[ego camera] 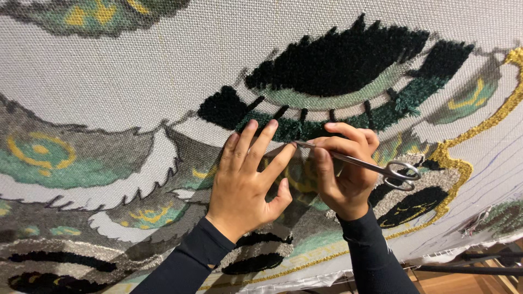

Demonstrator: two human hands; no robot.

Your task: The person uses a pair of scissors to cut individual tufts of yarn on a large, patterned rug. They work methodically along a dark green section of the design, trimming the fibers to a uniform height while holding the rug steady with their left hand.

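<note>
A large stretched backing cloth with a printed pattern fills the view, partly tufted with dark green, black and gold yarn. My left hand lies flat on the cloth with fingers spread, just below a dark green tufted band. My right hand grips small metal scissors, their tips pointing left at the lower edge of that band, close to my left fingertips. The scissor handles stick out to the right of my hand. Both arms wear dark sleeves.
A black tufted shape sits above the green band. Gold tufted outline runs at the right. The cloth's lower edge and a wooden frame with a dark bar show at the bottom right.
</note>
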